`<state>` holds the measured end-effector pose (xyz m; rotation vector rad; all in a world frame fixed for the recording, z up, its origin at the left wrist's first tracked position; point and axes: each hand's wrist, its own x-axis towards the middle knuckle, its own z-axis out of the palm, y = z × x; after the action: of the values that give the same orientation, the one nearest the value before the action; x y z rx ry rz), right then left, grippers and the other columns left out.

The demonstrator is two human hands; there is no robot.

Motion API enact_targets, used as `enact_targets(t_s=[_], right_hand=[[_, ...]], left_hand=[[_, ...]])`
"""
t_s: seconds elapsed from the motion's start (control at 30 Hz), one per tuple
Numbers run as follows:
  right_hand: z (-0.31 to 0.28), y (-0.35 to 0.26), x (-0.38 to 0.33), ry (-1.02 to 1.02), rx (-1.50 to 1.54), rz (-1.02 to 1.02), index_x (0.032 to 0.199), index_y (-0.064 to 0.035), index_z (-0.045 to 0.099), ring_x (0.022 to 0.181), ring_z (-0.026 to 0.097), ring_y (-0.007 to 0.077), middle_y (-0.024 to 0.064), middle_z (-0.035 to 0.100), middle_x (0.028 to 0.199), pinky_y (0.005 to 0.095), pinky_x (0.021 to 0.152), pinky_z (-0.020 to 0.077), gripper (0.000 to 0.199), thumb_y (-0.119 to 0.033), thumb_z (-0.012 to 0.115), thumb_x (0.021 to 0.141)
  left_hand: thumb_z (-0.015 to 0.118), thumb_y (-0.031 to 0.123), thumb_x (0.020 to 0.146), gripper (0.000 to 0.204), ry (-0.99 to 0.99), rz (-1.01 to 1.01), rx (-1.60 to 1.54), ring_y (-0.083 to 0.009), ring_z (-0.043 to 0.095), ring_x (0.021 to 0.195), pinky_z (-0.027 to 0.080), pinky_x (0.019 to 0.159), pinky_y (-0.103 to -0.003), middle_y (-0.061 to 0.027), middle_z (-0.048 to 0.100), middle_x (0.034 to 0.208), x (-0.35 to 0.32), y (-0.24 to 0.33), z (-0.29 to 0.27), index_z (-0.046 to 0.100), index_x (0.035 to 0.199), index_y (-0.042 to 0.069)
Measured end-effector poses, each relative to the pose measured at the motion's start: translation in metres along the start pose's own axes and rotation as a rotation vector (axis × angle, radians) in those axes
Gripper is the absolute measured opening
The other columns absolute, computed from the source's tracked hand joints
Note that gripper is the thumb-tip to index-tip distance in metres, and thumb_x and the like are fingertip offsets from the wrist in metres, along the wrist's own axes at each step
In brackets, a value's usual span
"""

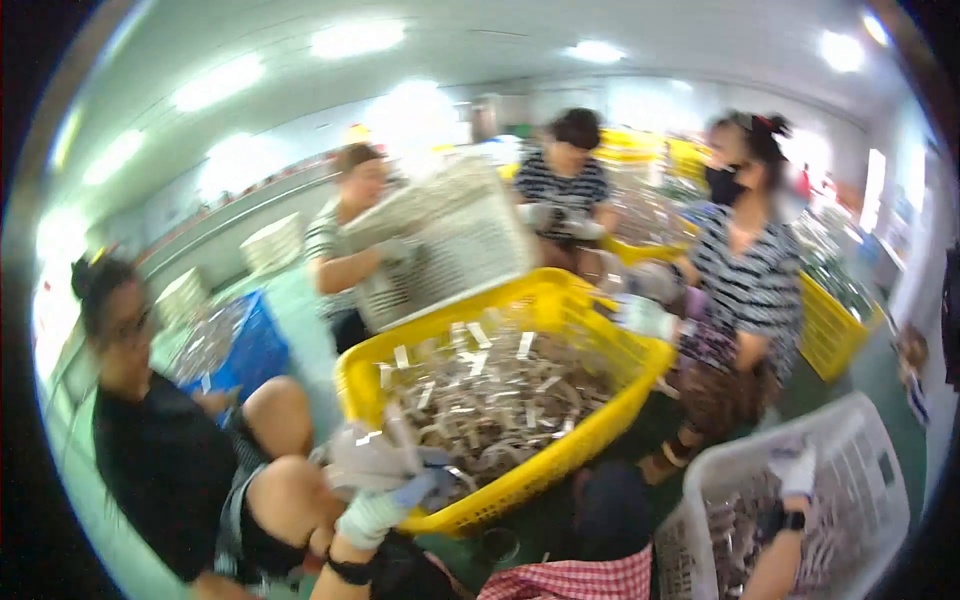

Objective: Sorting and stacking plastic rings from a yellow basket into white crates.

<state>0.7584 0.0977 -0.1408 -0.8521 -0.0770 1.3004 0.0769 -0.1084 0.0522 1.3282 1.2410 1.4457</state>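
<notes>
My left hand (378, 470), in a pale glove with bluish fingertips, is at the near rim of a big yellow basket (600, 425) and closed around a few thin silvery metal pieces; motion blur hides the grip. The basket is heaped with the same metal pieces (500, 400). My right hand (795, 468), in a white glove, grips the top rim of a white mesh basket (870, 440) at the lower right, which also holds metal pieces. Across from me a person tips another white basket (460, 240) over the yellow one.
A person in black (160, 450) sits close on my left, knees by the yellow basket. Two people in striped tops are behind and to the right. A blue crate (255, 350) stands at the left, another yellow basket (830, 330) at the right. Red checked cloth (570, 582) lies near me.
</notes>
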Motion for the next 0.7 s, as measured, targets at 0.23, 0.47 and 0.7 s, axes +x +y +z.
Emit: enact_targets(t_s=[0.23, 0.47, 0.7], right_hand=[[0.268, 0.122, -0.27, -0.968, -0.713, -0.611, 0.111, -0.0012, 0.059, 0.106, 0.058, 0.0242, 0.0139, 0.063, 0.109, 0.0418, 0.093, 0.0444, 0.044, -0.038, 0.057, 0.088], [0.307, 0.262, -0.449, -2.073, -1.115, -0.071, 0.131, 0.0028, 0.042, 0.118, 0.05, 0.027, 0.0162, 0.052, 0.127, 0.0408, 0.1, 0.0386, 0.08, -0.065, 0.042, 0.087], [0.307, 0.398, -0.483, -1.86, -0.92, 0.741, 0.137, -0.0014, 0.028, 0.107, 0.051, 0.0263, 0.0163, 0.053, 0.116, 0.0384, 0.092, 0.0415, 0.073, -0.041, 0.054, 0.083]], left_hand=[[0.068, 0.026, 0.083, 0.044, -0.31, -0.166, -0.284, -0.0149, 0.057, 0.098, 0.048, 0.084, -0.03, -0.0069, 0.061, 0.108, -0.079, -0.004, 0.002, 0.055, 0.121, 0.006], [0.049, 0.046, 0.09, 0.05, -0.278, 0.209, 0.958, -0.0244, 0.055, 0.111, 0.04, 0.098, -0.036, -0.0142, 0.06, 0.116, -0.14, -0.068, 0.006, 0.057, 0.119, 0.006], [0.058, 0.04, 0.083, 0.042, 0.229, 0.43, 0.92, -0.026, 0.057, 0.093, 0.043, 0.082, -0.038, -0.0122, 0.061, 0.101, -0.17, -0.074, -0.02, 0.059, 0.105, 0.005]])
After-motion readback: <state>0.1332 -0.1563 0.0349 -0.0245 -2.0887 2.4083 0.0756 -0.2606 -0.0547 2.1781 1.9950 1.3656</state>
